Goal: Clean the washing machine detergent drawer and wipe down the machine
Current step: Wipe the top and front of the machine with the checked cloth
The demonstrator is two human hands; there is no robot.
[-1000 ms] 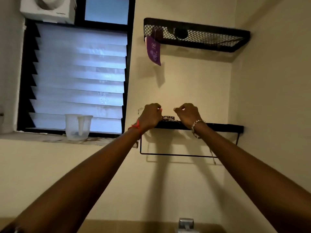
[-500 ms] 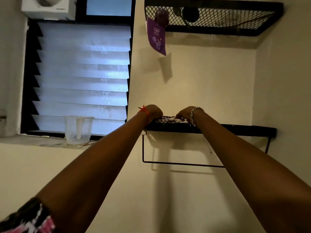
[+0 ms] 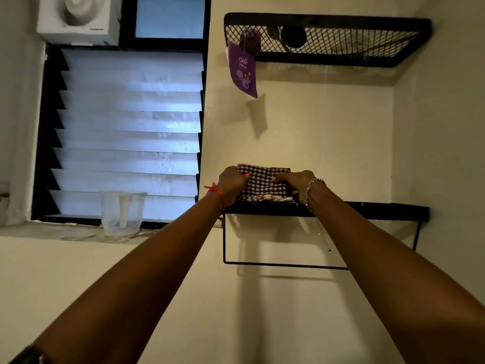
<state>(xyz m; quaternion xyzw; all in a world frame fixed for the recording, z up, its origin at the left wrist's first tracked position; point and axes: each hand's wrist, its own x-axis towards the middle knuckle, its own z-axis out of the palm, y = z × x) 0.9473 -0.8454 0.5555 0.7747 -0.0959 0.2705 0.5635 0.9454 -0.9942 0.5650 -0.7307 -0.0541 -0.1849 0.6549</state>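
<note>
At mid-frame, the left hand (image 3: 232, 183) grips the left end of a folded checked cloth (image 3: 263, 179) lying lengthwise along a black wall shelf (image 3: 367, 208), while the right hand (image 3: 295, 183) grips its right end, both equally near.

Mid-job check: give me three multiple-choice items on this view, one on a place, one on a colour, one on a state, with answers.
1. The checked cloth lies: A on the floor; B on the lower black shelf; C in a sink.
2. The sachet hanging from the upper mesh shelf is: A green; B yellow; C purple.
3. The left hand and right hand: A both hold the cloth; B both hang free; C both press the wall.
Answers: B, the cloth sits at the shelf's left end; C, its face is purple; A, fingers curl on the cloth's two ends.
</note>
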